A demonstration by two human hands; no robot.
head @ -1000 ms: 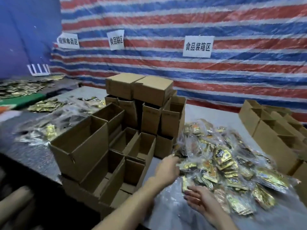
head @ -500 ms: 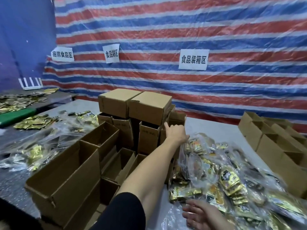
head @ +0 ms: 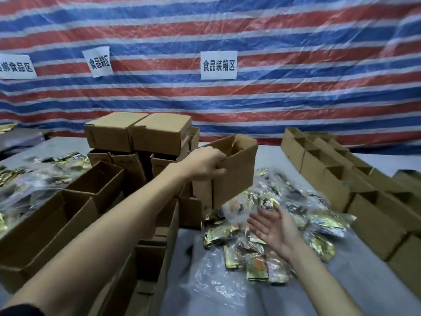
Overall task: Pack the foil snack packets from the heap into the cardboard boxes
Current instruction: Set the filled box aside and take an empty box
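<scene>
Foil snack packets (head: pixel 319 221) lie heaped on the tabletop (head: pixel 369 283). The left hand (head: pixel 205 164), which was reaching into the box stack (head: pixel 139 131) a moment ago, now grips an open cardboard box (head: pixel 237 174) lifted over the heap's far-left edge. The right hand (head: pixel 274 228) lies flat, palm up and empty, so filling can likely begin.

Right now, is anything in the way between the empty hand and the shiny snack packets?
Nothing visible. The right hand is open right at the packet heap; the left hand holds a box up beside it.
</scene>
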